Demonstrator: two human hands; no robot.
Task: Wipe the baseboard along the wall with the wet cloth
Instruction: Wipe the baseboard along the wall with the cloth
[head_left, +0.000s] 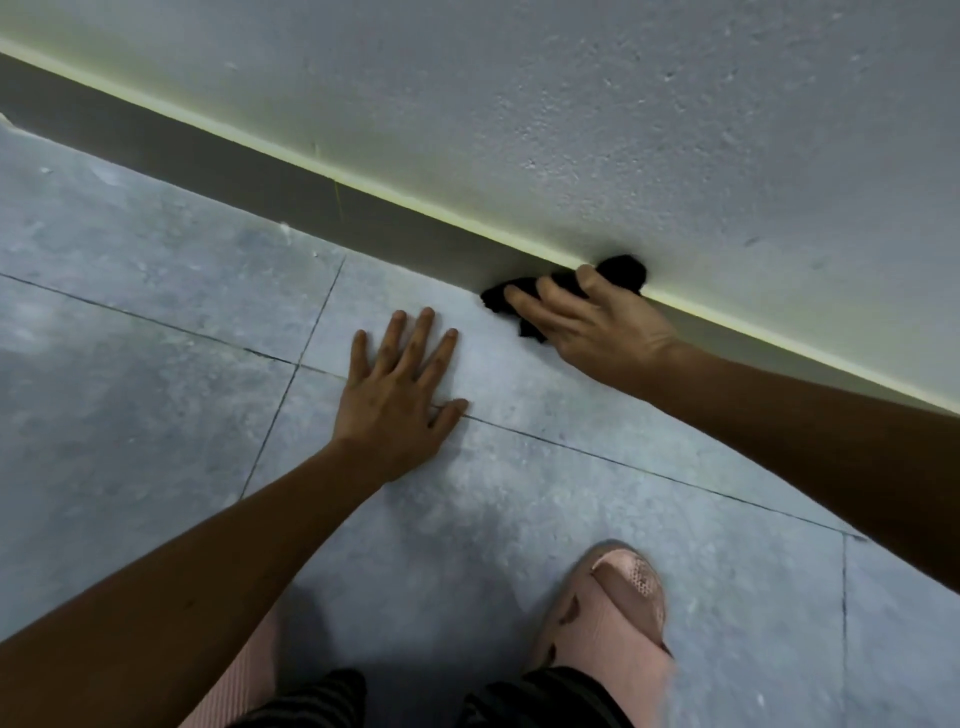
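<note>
Black, crumpled wet cloth (524, 297) lies pressed against the dark grey baseboard strip (291, 182), under the right hand (592, 332), whose fingers clamp it there. Soft and limp, it likely needs a bunched, flat-palmed hold. Near the baseboard, the left hand (400, 395) rests splayed on the grey floor tiles (156, 291).

Count: two hands, left (400, 400) and right (597, 332); one black cloth (621, 271); one baseboard (291, 179); one pink slipper (613, 608).
</note>
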